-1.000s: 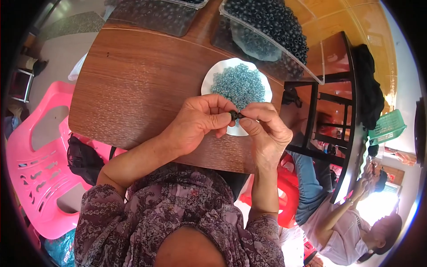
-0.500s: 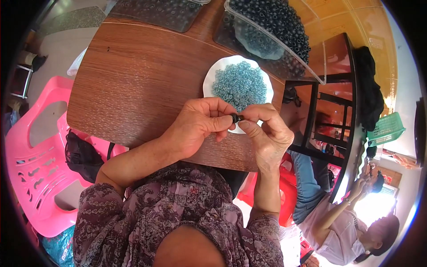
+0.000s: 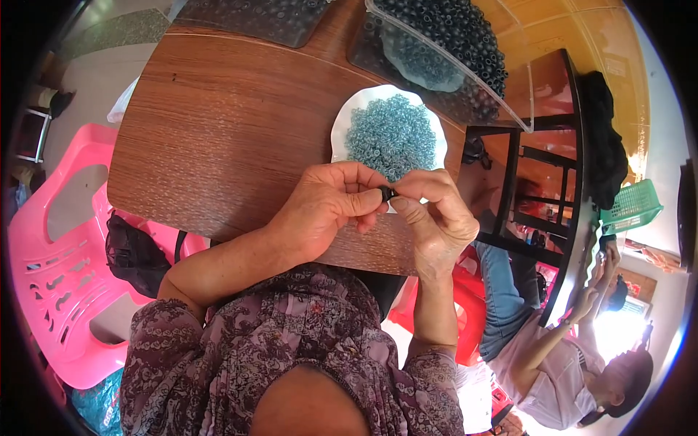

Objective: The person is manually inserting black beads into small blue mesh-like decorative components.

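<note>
A small black ring-shaped part (image 3: 386,193) is pinched between the thumb and fingers of my left hand (image 3: 316,211). From the other side, my right hand (image 3: 440,221) is closed thumb to forefinger against the same part. Whether a second small piece sits in the right fingertips cannot be made out. Just beyond my hands stands a white scalloped plate (image 3: 339,139), heaped with small clear bluish rings (image 3: 392,134). Both hands are over the table near its front edge, and my fingers cover the plate's near rim.
A clear plastic box (image 3: 465,73) of black rings stands at the table's (image 3: 218,123) far right; another clear container (image 3: 254,22) is at the far edge. A pink chair (image 3: 65,291) is on the left. At right, a person (image 3: 552,370) sits by a black-framed table (image 3: 574,145).
My hands keep nearly the same grip on the black part. The whole view has shifted slightly. At right, the other person's hands have moved up toward the green basket.
</note>
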### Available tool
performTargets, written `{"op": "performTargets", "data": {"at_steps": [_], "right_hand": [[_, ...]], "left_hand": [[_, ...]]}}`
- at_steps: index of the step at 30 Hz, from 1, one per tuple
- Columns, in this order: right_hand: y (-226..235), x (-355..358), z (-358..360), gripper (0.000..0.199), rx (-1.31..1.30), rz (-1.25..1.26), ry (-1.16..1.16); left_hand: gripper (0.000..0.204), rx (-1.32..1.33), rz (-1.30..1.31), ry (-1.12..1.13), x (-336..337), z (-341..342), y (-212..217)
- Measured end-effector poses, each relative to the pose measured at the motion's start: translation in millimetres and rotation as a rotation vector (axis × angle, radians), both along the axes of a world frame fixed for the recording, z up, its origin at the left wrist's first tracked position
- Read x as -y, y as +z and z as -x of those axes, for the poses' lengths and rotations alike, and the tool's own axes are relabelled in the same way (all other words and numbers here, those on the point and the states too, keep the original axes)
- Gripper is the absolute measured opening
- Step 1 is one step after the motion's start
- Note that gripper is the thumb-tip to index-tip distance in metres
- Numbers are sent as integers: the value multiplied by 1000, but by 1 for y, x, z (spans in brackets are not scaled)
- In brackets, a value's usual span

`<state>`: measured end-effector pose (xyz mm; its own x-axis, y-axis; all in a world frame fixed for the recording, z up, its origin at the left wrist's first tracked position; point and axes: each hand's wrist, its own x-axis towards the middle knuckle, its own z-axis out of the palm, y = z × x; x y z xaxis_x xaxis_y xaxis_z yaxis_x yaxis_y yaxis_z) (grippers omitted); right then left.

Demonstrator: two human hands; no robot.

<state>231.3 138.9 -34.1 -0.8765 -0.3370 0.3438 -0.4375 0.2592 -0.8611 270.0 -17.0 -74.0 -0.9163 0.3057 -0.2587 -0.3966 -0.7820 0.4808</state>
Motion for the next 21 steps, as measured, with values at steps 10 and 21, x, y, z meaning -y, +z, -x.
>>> {"op": "performTargets", "data": {"at_steps": [10, 21], "right_hand": [[-11, 7, -13, 22, 27, 78, -62], [-18, 13, -17, 27, 16, 104, -187]], "left_hand": [[15, 40, -12, 64, -5, 1, 0], [15, 55, -18, 100, -9, 4, 0]]}}
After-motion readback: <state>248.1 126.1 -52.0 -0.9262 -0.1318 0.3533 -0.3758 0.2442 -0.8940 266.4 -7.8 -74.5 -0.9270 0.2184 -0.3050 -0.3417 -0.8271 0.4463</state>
